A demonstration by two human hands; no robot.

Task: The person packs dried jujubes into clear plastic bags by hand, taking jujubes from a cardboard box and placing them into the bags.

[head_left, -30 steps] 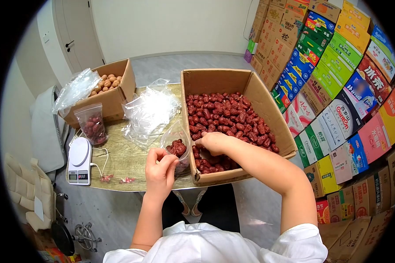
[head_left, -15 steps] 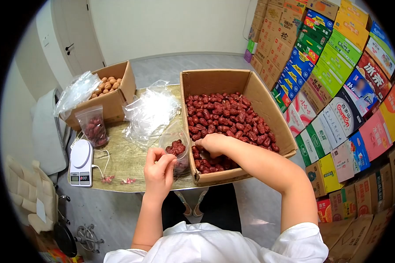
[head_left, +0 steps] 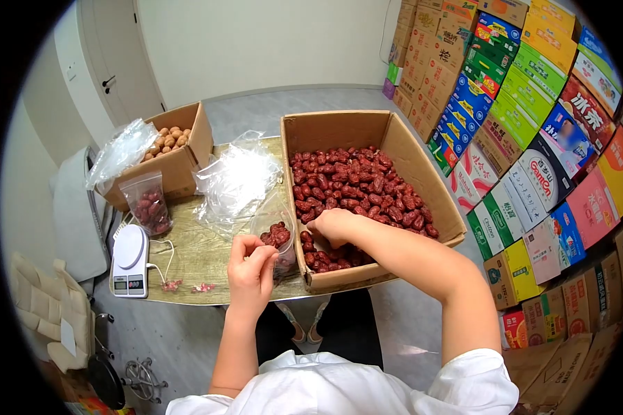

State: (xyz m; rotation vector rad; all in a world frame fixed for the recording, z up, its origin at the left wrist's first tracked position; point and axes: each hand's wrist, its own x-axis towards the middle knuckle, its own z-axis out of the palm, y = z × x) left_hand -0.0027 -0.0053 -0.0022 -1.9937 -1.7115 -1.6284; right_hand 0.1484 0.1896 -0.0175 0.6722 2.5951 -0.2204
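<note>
My left hand (head_left: 251, 266) pinches the edge of a clear plastic bag (head_left: 284, 261) with red dates inside, at the table's front edge. Beside it stands a large cardboard box (head_left: 339, 279) holding many red dates (head_left: 356, 181). Inside the box's near left part, my right hand (head_left: 336, 227) reaches down among the dates; its fingertips are partly hidden, and what they hold cannot be made out. A filled bag of dates (head_left: 147, 205) stands upright on the left of the table, and loose empty clear bags (head_left: 237, 181) lie in the middle.
A white kitchen scale (head_left: 129, 259) with a cable sits at the table's left. Behind it, a smaller carton (head_left: 199, 142) holds walnuts (head_left: 167, 141) and plastic bags. Stacked product boxes (head_left: 512, 200) line the right side. A beige chair (head_left: 52, 311) stands at the left.
The view has shifted slightly. My right hand has stayed low in the box, moving only slightly among the dates. My left hand keeps its pinch on the bag.
</note>
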